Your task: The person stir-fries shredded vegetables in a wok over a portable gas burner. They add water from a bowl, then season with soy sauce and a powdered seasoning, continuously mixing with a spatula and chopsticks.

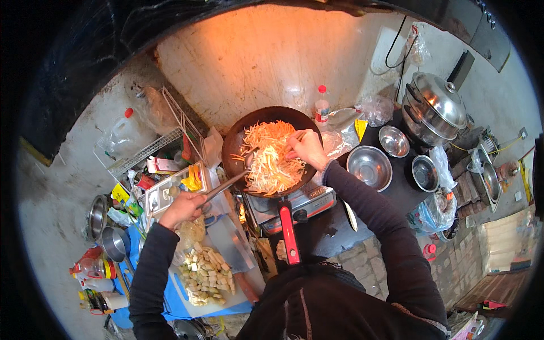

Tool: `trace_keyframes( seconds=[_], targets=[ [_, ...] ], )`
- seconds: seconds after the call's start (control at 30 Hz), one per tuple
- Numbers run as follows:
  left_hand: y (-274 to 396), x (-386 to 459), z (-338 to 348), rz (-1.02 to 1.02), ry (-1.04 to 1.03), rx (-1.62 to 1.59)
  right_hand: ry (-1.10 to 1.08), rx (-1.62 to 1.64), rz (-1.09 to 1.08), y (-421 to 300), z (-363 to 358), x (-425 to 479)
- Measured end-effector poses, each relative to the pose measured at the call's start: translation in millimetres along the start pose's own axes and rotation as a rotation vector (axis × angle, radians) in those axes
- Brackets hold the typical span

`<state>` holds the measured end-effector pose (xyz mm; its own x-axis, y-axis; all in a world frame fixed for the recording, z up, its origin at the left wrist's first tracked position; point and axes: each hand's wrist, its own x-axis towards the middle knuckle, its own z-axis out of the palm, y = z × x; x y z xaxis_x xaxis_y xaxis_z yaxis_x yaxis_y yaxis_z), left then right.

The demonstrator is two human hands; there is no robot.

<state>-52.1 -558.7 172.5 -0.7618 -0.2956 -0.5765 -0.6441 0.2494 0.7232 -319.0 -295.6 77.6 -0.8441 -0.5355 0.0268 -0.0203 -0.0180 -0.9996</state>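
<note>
A dark wok (233, 127) with a red handle (289, 238) sits on a portable gas stove (323, 199). It holds a heap of shredded vegetables (272, 157), orange and pale strips mixed. My left hand (183, 209) is closed around the metal handle of a cooking utensil (225, 185), whose head lies in the shreds at the left of the wok. Over the right part of the heap is my right hand (307, 148), fingers bent at the shreds; whether it holds any is unclear.
Left of the stove, a cleaver (231, 244) and pale cubed food (208, 272) lie on a cutting board (199, 311). A white wire rack (146, 148) stands further back. To the right are steel bowls (369, 168), a large steamer pot (433, 110) and a red-capped bottle (321, 106).
</note>
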Motion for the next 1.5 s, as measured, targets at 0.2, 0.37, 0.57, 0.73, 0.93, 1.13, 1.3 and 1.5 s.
trace_keyframes(
  seconds=[0.2,0.37,0.57,0.73,0.93,1.13,1.3,1.5],
  targets=[
    [21.4,-15.0,-6.3,0.133,0.126,0.021,-0.072,-0.008,0.019,-49.5,-21.0,6.6],
    [7.9,-0.1,-30.6,0.371,0.343,0.466,0.0,-0.302,0.017,-62.6,-69.4,27.4],
    [-4.9,51.0,15.9,0.027,0.122,-0.029,-0.001,0.157,0.046,3.7,-27.6,39.6],
    [-6.0,13.7,12.9,0.081,0.033,-0.163,-0.099,-0.005,0.046,-29.8,-15.6,19.6],
    [10.6,-39.2,-9.7,0.193,0.172,0.101,-0.125,-0.242,0.142,-80.3,-73.8,5.3],
    [-20.1,-4.1,4.2,0.095,0.133,0.168,-0.106,0.035,0.149,-11.9,-38.2,-6.7],
    [1.1,17.0,15.0,0.078,0.055,-0.152,-0.033,0.06,0.047,5.4,-18.6,21.6],
    [-4.9,15.9,-24.5,0.276,0.313,0.175,-0.084,0.038,0.019,-51.6,-52.3,35.6]
  ],
)
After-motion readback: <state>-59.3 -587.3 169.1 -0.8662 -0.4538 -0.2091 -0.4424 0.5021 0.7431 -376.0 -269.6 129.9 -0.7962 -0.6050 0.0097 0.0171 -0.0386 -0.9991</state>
